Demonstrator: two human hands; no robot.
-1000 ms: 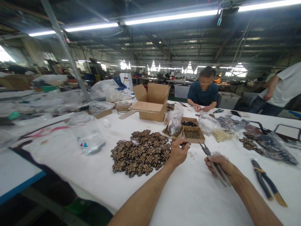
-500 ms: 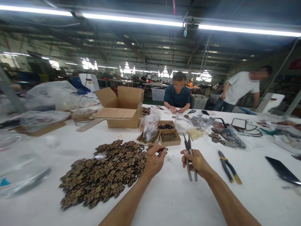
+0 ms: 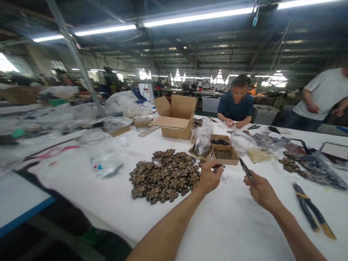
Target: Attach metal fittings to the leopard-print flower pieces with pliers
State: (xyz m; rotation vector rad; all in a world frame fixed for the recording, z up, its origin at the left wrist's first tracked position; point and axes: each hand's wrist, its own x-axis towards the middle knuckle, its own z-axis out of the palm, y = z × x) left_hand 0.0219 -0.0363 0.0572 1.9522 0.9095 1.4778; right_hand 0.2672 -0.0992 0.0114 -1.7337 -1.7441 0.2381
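Metal pliers (image 3: 245,168) sit in the person's right hand (image 3: 261,192), whose grip is clenched around the handles so that the nose points up toward 11 o'clock. The left hand (image 3: 208,177) is pinched closed on a small dark piece (image 3: 218,167), held just above the white tabletop (image 3: 231,224) and close to the plier tips without touching them. At 9 o'clock from the left hand, a heap of dark, gold-speckled flower-shaped pieces (image 3: 164,175) lies flat on the tabletop, touching the wrist side of that hand. At 12 o'clock stand small cardboard trays (image 3: 224,155) of tiny fittings, with a clear bag (image 3: 202,140) standing in one of them. A second pair of pliers with yellow-tipped handles (image 3: 312,212) lies at 3 o'clock, well apart from the right hand. A co-worker in a dark shirt (image 3: 236,108) sits across the tabletop, busy with their own hands.

Judging by the pose, the step in hand is bringing tool and piece together. The next move would seem to call for steadying the pinched piece and closing the plier nose on its small fitting with a fine, controlled squeeze.
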